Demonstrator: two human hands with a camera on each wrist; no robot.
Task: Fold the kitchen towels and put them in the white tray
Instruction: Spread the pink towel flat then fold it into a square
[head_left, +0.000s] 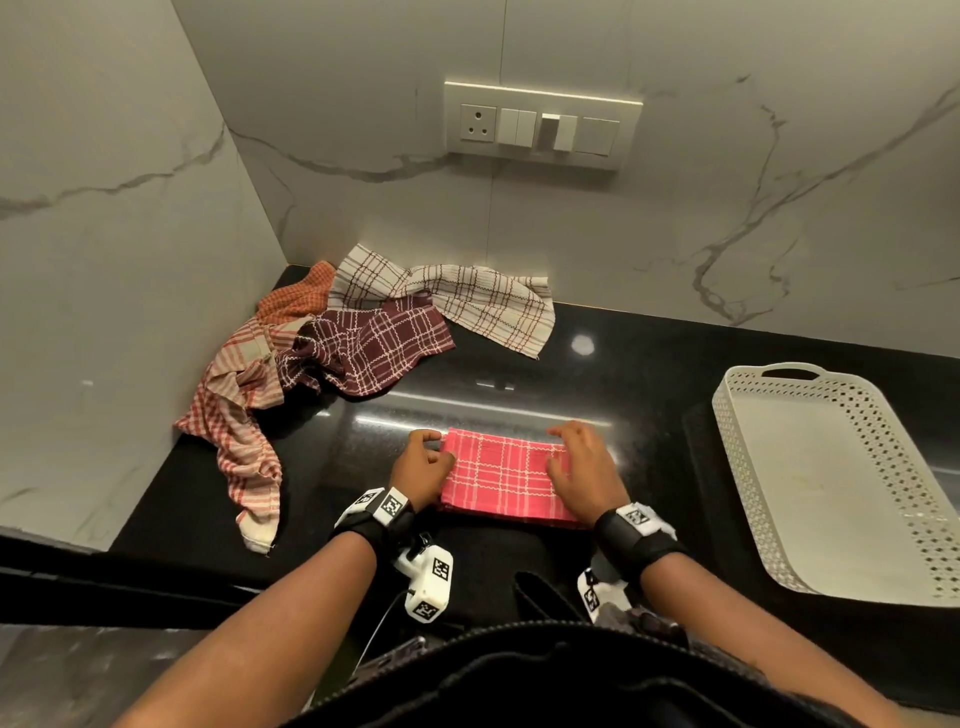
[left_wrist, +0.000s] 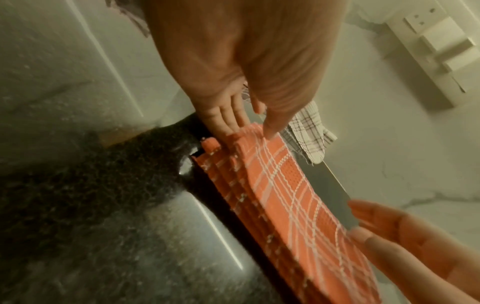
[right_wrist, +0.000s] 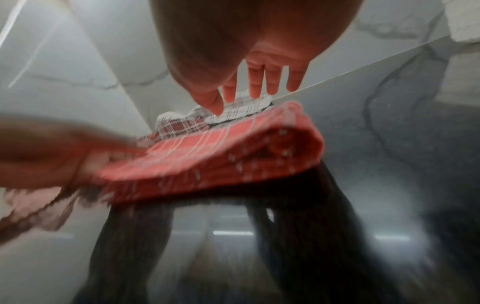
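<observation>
Black granite counter (head_left: 597, 364), marble walls behind. Far left of the pink checked towel (head_left: 506, 475), against the corner: a heap of unfolded towels, with a red-and-cream striped towel (head_left: 234, 415) hanging toward the counter's front edge, an orange checked towel (head_left: 301, 296) at the back, a maroon checked towel (head_left: 374, 348) on top, and a cream checked towel (head_left: 467, 301) spread toward the wall. The pink checked towel lies folded into a thick layered rectangle near the counter's front edge, between both hands. Left hand (head_left: 418, 470) is at the towel's left end; in the left wrist view the thumb lies on top and the fingers (left_wrist: 228, 117) run under the top layers, pinching that end. Right hand (head_left: 584, 467) sits over the towel's right end, fingers (right_wrist: 270, 80) loosely spread and reaching down; whether they grip or only rest cannot be told. The right wrist view is blurred. Well right of the pink towel: the white perforated tray (head_left: 769, 410) with cut-out handle, flat on the counter, holding no towels. On the wall above, a switch-and-socket plate (head_left: 540, 124).
</observation>
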